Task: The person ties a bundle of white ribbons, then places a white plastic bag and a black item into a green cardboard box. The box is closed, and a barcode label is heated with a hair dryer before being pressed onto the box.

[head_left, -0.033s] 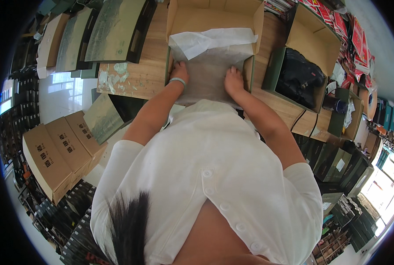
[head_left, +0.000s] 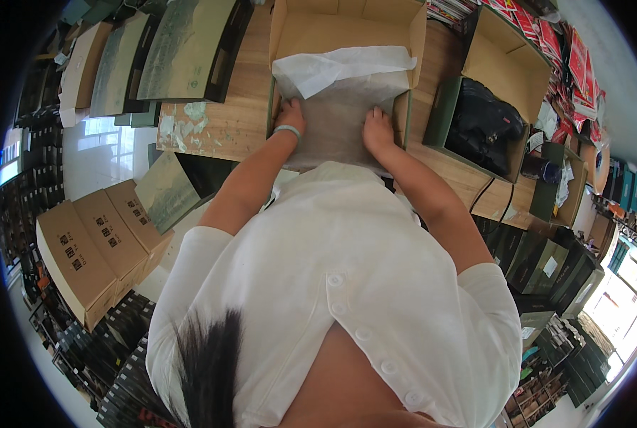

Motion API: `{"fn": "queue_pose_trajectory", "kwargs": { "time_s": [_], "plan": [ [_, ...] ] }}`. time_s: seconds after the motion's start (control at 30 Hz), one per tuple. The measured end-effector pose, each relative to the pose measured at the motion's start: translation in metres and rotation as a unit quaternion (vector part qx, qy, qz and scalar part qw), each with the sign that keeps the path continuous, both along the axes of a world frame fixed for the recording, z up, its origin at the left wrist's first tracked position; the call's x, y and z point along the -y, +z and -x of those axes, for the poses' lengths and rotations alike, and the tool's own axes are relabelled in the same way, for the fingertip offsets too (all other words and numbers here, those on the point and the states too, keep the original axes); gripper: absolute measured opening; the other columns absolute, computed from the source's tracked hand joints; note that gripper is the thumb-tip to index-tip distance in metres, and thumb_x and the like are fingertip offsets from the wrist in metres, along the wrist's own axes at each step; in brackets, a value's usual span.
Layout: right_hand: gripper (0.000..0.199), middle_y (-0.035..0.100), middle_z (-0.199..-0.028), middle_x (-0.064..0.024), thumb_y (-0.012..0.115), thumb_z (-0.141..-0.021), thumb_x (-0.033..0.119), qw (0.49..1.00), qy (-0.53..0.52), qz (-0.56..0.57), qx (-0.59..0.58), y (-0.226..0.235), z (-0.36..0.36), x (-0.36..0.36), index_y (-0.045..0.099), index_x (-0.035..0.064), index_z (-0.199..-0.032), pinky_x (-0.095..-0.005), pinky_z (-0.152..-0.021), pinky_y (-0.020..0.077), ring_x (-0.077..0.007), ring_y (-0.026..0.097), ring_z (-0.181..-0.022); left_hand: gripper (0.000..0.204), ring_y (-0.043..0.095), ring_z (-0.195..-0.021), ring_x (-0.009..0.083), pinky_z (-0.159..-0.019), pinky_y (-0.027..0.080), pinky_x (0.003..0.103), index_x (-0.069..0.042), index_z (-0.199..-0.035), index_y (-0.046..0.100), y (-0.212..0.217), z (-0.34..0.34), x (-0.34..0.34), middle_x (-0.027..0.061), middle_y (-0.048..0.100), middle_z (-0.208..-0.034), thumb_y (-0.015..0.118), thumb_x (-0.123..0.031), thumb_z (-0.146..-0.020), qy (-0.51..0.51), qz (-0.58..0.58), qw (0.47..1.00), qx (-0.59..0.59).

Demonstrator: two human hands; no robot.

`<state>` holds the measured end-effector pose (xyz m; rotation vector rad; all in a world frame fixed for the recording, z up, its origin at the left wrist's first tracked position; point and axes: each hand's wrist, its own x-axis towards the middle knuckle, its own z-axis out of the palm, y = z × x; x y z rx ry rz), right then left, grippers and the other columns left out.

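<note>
In front of me stands an opened cardboard shoebox point(head_left: 347, 25), green outside and brown inside, its lid raised at the far side. White tissue paper point(head_left: 340, 135) lines it, looking greyish in the near part. The far edge of the paper is folded over in a crumpled white strip. My left hand point(head_left: 290, 118), with a pale band at the wrist, is at the left side of the paper, fingers bent onto it. At the right side, my right hand point(head_left: 378, 130) has its fingers curled on the paper too. What lies under the paper is hidden.
To the right, another open box point(head_left: 440, 118) holds black shoes point(head_left: 486, 118). Closed shoeboxes point(head_left: 190, 50) stand at the back left, beside torn paper scraps point(head_left: 183, 128) on the wooden table point(head_left: 240, 118). Brown cartons point(head_left: 97, 242) sit lower left. Red packets point(head_left: 579, 71) pile up far right; black cables point(head_left: 484, 192) hang near the table edge.
</note>
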<state>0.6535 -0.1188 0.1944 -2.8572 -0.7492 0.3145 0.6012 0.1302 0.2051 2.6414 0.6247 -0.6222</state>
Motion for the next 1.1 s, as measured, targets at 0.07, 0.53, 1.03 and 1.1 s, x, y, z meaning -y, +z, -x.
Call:
{"fn": "queue_pose_trajectory", "kwargs": {
  "time_s": [0.07,0.53,1.03,1.1],
  "plan": [
    [0.045,0.042,-0.13,-0.0238,0.058,-0.086,0.017,0.999,-0.036,-0.02,-0.026,0.002,-0.003,-0.007,0.046,0.0026,-0.127,-0.0469,-0.091,0.0473,-0.0417,0.049,-0.111,0.071,0.057,-0.108,0.0392,-0.087,0.051,0.048,-0.011,-0.146,0.019,-0.001,-0.002,0.001,0.0246,0.043,-0.127,0.058,-0.02,-0.087,0.021,-0.001,1.0,-0.023],
    [0.061,0.029,-0.144,-0.025,0.057,-0.088,0.023,0.977,-0.128,-0.029,-0.168,0.045,-0.032,-0.023,0.033,0.0062,-0.141,-0.0489,-0.097,0.0444,-0.0428,0.047,-0.116,0.081,0.045,-0.125,0.042,-0.101,0.042,0.048,-0.011,-0.147,0.02,0.004,-0.018,0.0,0.0255,0.032,-0.144,0.064,-0.033,-0.083,0.061,0.049,0.995,-0.064],
    [0.059,0.028,-0.145,-0.024,0.06,-0.086,0.018,0.995,-0.01,0.001,-0.101,0.044,0.011,-0.031,0.038,0.0085,-0.139,-0.0481,-0.102,0.04,-0.0425,0.041,-0.125,0.022,0.054,-0.067,0.0116,-0.069,0.044,0.033,-0.014,-0.101,0.057,0.092,-0.033,-0.037,-0.0008,0.063,-0.083,0.062,-0.031,-0.088,0.392,0.712,0.582,0.025],
    [0.058,0.027,-0.145,-0.0243,0.059,-0.086,0.017,0.992,-0.016,0.024,-0.123,0.043,0.011,-0.028,0.038,0.0093,-0.139,-0.0478,-0.102,0.0394,-0.0427,0.04,-0.125,0.024,0.052,-0.059,0.0096,-0.061,0.044,0.03,-0.014,-0.102,0.06,0.122,-0.058,-0.049,-0.0005,0.062,-0.079,0.057,-0.035,-0.09,0.397,0.7,0.592,0.044]
  ]
}}
